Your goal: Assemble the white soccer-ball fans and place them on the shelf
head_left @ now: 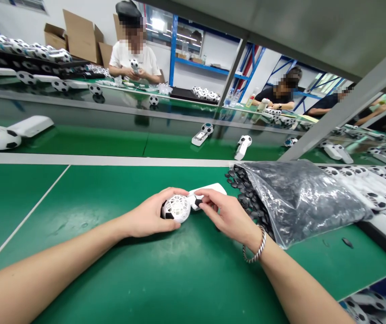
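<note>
My left hand (149, 213) is wrapped around the round head of a white, soccer-ball-patterned handheld fan (177, 208), its lattice grille facing up. The fan's white handle points away to the right, partly behind my right hand. Thumb and finger of my right hand (225, 213) pinch a small black piece (198, 202) against the white part beside the head. I cannot tell whether the piece is seated there. To the right lies a clear plastic bag (307, 198), its mouth facing my right hand, with many loose black pieces (247, 193) spilling out.
Beyond the pale table edge (112, 159) runs a green conveyor (112, 139) carrying several soccer-ball fans (243, 146). More patterned pieces fill a tray (378, 225) at right. One black piece (347, 242) lies near it. A slanted metal post (344, 85) crosses the right. Co-workers (135, 58) sit opposite.
</note>
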`<state>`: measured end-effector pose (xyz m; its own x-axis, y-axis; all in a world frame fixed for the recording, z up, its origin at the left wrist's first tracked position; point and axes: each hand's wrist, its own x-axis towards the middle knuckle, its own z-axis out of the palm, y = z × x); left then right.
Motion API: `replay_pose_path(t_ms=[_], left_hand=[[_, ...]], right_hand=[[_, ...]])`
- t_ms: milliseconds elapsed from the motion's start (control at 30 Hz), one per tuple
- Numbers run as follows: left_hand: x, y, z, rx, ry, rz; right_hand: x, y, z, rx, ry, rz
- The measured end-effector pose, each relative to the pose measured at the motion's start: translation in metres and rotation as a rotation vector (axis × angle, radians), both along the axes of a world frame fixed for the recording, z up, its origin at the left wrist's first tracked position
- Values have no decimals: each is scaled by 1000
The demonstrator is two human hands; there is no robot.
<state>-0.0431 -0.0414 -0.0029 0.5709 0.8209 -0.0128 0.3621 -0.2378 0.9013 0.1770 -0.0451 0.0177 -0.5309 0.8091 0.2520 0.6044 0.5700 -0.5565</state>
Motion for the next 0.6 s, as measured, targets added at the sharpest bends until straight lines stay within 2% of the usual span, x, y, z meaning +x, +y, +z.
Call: replay_pose_path(t_ms=[267,433,600], left_hand=[[1,0,2,-2,4,9],[1,0,2,8,-5,5],[0,0,3,-3,1,-4]], right_hand=[[-1,-2,-5,106,-106,24],[-2,-3,-2,153,7,97],[-5,-6,0,131,69,155]])
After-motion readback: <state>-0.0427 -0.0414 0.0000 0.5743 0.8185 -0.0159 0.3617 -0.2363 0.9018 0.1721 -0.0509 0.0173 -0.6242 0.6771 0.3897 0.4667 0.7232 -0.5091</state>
